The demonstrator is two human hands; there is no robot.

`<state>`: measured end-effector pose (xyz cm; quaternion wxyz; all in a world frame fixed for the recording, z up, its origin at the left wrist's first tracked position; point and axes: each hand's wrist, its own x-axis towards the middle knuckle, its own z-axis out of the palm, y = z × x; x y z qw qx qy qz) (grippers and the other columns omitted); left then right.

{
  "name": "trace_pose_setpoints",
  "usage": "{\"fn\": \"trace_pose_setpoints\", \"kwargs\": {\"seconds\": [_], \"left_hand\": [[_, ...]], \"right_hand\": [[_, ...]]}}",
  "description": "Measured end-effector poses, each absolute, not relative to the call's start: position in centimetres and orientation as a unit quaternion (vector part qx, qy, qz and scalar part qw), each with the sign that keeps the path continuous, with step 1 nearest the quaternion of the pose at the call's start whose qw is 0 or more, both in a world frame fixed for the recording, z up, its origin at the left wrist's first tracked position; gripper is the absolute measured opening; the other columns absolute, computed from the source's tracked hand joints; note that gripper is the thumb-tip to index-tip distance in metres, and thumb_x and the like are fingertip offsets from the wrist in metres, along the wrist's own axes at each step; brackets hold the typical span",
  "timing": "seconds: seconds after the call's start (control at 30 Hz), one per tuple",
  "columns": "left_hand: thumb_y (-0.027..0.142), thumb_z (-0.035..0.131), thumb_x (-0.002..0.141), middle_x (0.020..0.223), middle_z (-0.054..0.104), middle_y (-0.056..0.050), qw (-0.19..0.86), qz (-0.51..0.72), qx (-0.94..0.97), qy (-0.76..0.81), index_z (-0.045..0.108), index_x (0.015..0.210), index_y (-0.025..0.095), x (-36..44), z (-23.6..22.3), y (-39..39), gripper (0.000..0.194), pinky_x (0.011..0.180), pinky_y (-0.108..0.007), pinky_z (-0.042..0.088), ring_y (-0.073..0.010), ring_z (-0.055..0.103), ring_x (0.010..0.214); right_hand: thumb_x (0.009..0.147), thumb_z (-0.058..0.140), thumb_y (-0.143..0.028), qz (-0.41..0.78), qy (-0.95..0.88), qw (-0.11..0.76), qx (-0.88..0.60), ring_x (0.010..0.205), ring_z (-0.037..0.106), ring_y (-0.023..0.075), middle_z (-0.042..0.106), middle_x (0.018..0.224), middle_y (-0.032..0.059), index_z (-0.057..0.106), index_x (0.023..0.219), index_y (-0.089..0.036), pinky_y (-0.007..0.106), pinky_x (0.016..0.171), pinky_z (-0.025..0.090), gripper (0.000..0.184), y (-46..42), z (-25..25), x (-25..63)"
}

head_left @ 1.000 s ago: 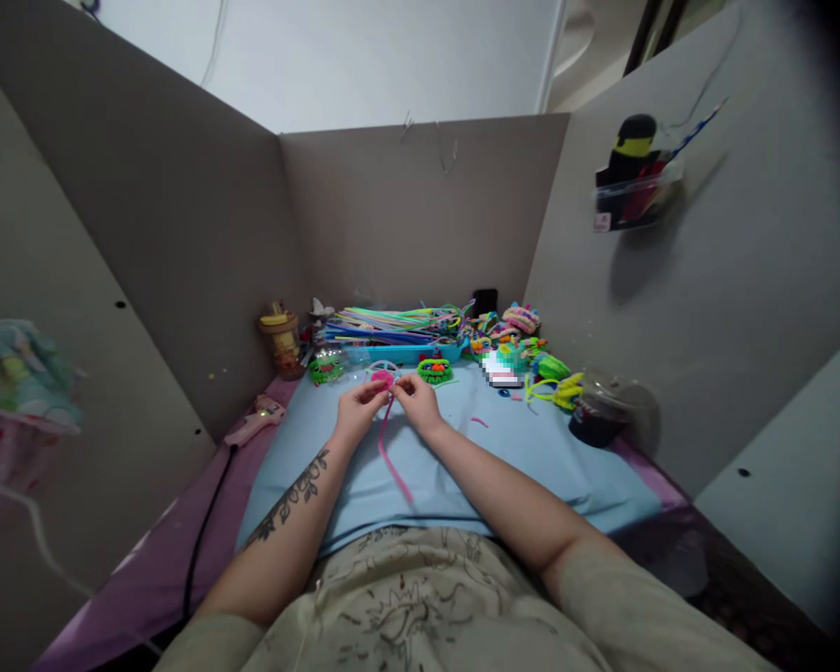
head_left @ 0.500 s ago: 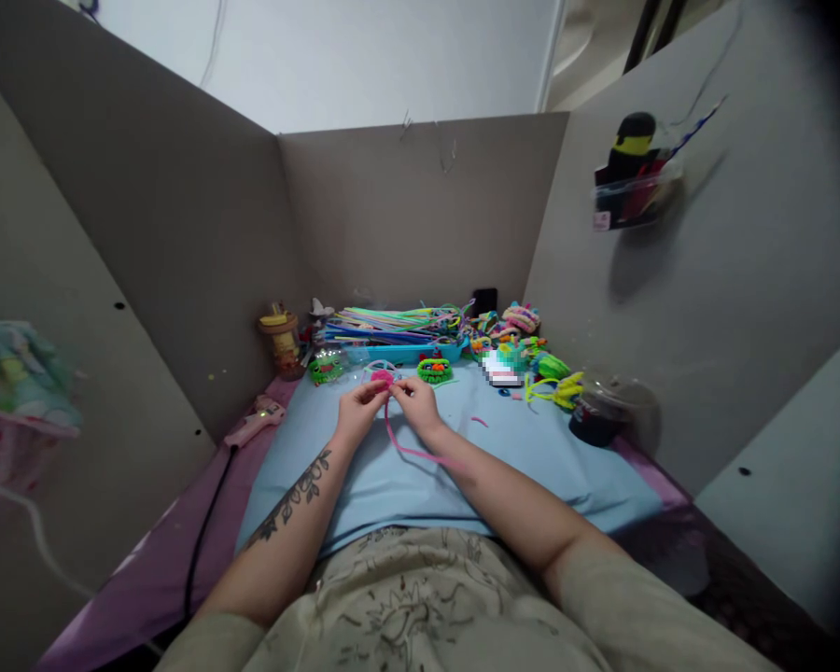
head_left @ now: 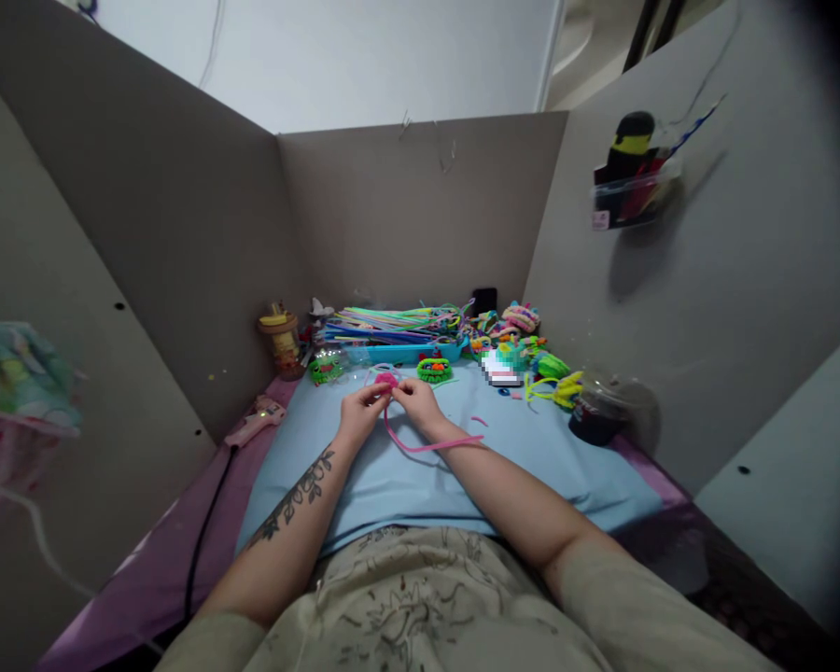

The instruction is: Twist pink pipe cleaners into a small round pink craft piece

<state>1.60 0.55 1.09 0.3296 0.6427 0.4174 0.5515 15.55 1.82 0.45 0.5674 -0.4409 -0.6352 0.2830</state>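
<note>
Between my fingertips is a small bright pink coil of pipe cleaner (head_left: 386, 381). My left hand (head_left: 361, 411) pinches it from the left side, fingers closed. On its right side, my right hand (head_left: 417, 405) also grips with thumb and finger pressed together. A long loose tail of the pink pipe cleaner (head_left: 420, 449) hangs from the coil, curves down and crosses over my right forearm. Just beyond my right hand sits a green fuzzy piece (head_left: 434, 371) with orange and other colours in its middle. The fingertips hide part of the coil.
A blue tray (head_left: 420, 354) heaped with coloured pipe cleaners stands at the back. Fuzzy pieces (head_left: 522, 318) and a dark tub (head_left: 595, 420) are at right. A pink glue gun (head_left: 256, 422) and a cup (head_left: 281, 343) are at left, on the cloth-covered table (head_left: 294, 467).
The loose pink tail has swung further right across my right forearm. Both hands have shifted very slightly, still pinching the pink coil.
</note>
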Motion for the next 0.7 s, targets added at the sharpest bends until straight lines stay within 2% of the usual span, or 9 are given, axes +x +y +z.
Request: {"fn": "trace_pose_setpoints", "kwargs": {"seconds": [0.23,0.4,0.53,0.6,0.7], "left_hand": [[0.037,0.07,0.065,0.08,0.072,-0.009,0.414,0.533,0.622,0.396,0.071,0.093,0.013,1.6,1.5,0.4,0.036,0.065,-0.031,0.054,-0.0189,0.065,0.066],[0.038,0.07,0.064,0.087,0.071,-0.009,0.426,0.551,0.61,0.378,0.071,0.089,0.014,1.6,1.4,0.8,0.035,0.071,-0.031,0.054,-0.0192,0.066,0.075],[0.039,0.07,0.064,0.083,0.072,-0.008,0.413,0.57,0.577,0.414,0.069,0.093,0.014,1.1,0.8,1.6,0.038,0.062,-0.026,0.052,-0.0177,0.065,0.072],[0.041,0.069,0.064,0.086,0.071,-0.008,0.419,0.583,0.549,0.428,0.068,0.096,0.014,0.8,0.5,2.0,0.041,0.058,-0.024,0.051,-0.0173,0.065,0.073],[0.042,0.071,0.062,0.091,0.071,-0.01,0.432,0.601,0.513,0.434,0.067,0.098,0.013,0.6,0.2,2.4,0.046,0.058,-0.024,0.051,-0.017,0.065,0.074]], "right_hand": [[0.068,0.053,-0.035,0.339,-0.635,0.537,-0.44,0.049,0.035,0.0089,0.038,0.048,-0.0053,0.044,0.049,-0.018,0.022,0.047,0.027,0.027,2.6,-0.1,15.6],[0.069,0.055,-0.034,0.357,-0.629,0.541,-0.429,0.05,0.04,0.0096,0.044,0.049,-0.0045,0.05,0.053,-0.017,0.023,0.05,0.032,0.024,2.8,-0.3,15.6],[0.066,0.055,-0.023,0.319,-0.636,0.572,-0.409,0.065,0.051,0.0133,0.058,0.068,0.0001,0.061,0.071,-0.016,0.025,0.062,0.041,0.01,2.4,-0.1,15.6],[0.063,0.054,-0.017,0.278,-0.66,0.573,-0.399,0.073,0.053,0.0145,0.06,0.08,0.0018,0.063,0.081,-0.018,0.026,0.067,0.043,0.02,1.9,0.0,15.5],[0.063,0.058,-0.014,0.238,-0.733,0.526,-0.359,0.076,0.052,0.0149,0.059,0.088,0.0022,0.063,0.091,-0.021,0.027,0.068,0.044,0.029,0.9,0.5,15.1]]}}
